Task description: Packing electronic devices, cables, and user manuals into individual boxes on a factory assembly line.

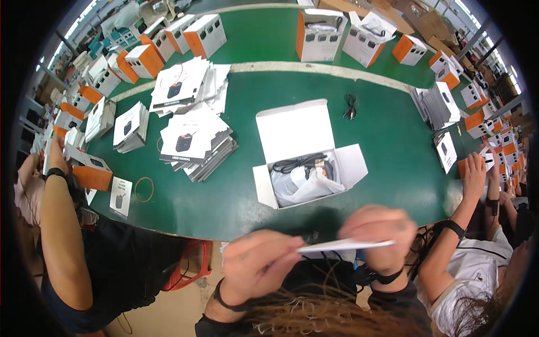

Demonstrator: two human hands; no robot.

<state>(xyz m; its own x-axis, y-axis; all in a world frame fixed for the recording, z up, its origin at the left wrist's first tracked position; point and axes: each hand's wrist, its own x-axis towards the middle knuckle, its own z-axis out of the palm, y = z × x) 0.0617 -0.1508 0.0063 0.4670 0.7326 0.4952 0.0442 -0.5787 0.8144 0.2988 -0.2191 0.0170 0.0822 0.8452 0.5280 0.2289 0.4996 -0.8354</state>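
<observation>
Two hands: left hand (255,264) and right hand (377,230), both raised at the near edge of the green table (393,129), each pinching one end of a white leaflet (343,245).
Left hand state: thumb and fingers closed on the leaflet's left end.
Right hand state: fingers curled over and gripping the leaflet's right end; blurred, so the fingertips cannot be told apart.
Leaflet position: held in the air between the hands, below and in front of the open white carton (306,154), well apart from it.
Leaflet axis: long axis runs left to right, nearly level, seen almost edge-on, flat face upward.
Carton contents: black cable (296,163) and a bagged item (300,182); lid flap stands open at the far side.
Step in hand: judged to be readying the leaflet for packing.
Next move calls for: carrying it forward and laying it flat, long axis matched to the carton's length, clear of the side flaps.
Nearby stock: stacks of manuals (191,140) to the left.
</observation>
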